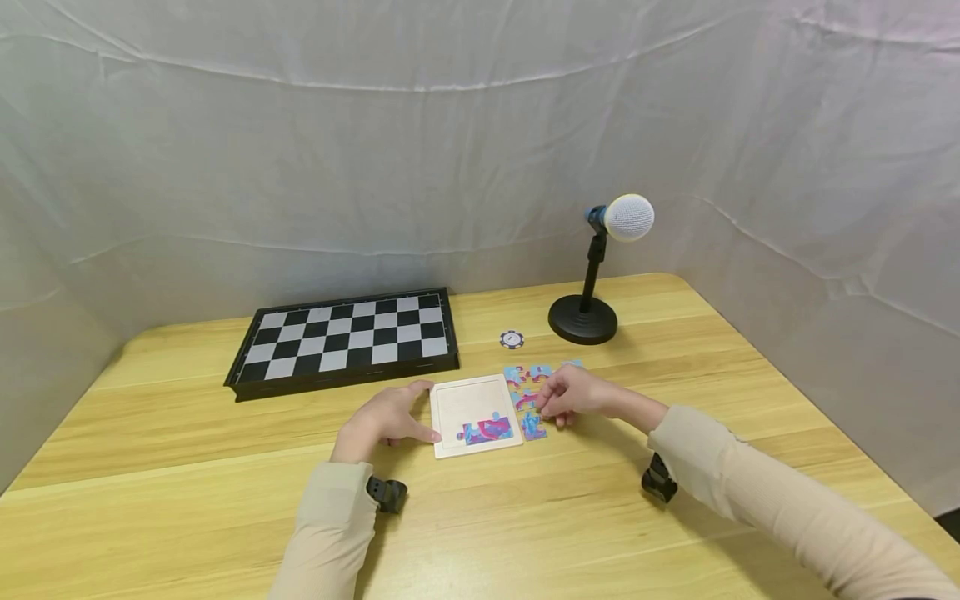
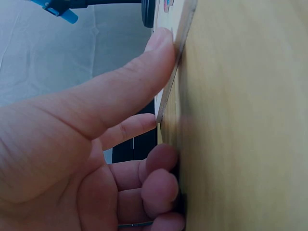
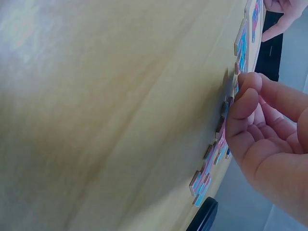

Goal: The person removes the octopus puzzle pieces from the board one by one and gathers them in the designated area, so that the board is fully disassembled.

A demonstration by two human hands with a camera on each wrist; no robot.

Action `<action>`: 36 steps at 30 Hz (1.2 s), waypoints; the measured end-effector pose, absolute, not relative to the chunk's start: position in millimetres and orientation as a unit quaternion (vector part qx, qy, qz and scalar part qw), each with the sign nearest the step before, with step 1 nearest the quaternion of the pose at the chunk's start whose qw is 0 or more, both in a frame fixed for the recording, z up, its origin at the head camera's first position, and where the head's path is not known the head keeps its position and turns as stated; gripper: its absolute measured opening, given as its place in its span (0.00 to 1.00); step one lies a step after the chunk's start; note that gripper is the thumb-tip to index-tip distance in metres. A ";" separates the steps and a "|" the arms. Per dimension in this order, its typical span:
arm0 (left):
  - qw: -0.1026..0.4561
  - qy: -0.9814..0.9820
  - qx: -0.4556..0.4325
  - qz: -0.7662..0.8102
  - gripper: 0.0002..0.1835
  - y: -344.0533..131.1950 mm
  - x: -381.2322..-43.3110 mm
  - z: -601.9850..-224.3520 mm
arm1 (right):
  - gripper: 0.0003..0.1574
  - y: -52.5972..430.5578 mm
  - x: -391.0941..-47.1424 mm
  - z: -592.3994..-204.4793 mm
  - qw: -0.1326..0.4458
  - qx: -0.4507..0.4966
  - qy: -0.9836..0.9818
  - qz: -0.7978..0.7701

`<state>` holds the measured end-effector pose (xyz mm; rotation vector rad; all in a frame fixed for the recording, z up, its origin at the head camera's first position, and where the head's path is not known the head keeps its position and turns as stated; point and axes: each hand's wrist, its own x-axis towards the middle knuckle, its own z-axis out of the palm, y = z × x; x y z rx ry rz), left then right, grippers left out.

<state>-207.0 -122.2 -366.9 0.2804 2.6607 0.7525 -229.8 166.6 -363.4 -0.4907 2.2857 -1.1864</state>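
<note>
A square wooden puzzle tray (image 1: 471, 387) lies on the table with joined pink, purple and blue puzzle pieces (image 1: 487, 430) along its near side. My left hand (image 1: 381, 419) touches the tray's left side, its thumb on the near corner and index finger at the far corner. The other fingers (image 2: 160, 192) curl loosely beside it. Loose puzzle pieces (image 1: 533, 427) lie right of the tray. Above them is my right hand (image 1: 573, 393), thumb and index fingertips together close to the pieces. The right wrist view does not show whether a piece is between these fingertips (image 3: 245, 98).
A black-framed checkered board (image 1: 348, 337) stands at the back left. Behind the loose pieces lies a poker chip (image 1: 512, 339). A microphone (image 1: 628, 218) on a black round-based stand (image 1: 582, 320) is at the back right. Pale cloth (image 1: 375, 167) hangs behind the table (image 1: 480, 533).
</note>
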 end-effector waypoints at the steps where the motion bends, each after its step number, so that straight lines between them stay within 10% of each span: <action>1: 0.180 0.942 0.099 0.267 0.45 -122.2 -206.9 -366.8 | 0.04 166.0 -229.8 -362.9 0.256 -0.178 0.844 -0.437; 36: 0.179 0.945 0.101 0.256 0.44 -122.2 -208.2 -367.5 | 0.09 105.4 -228.5 -364.8 0.232 -0.265 0.835 -0.422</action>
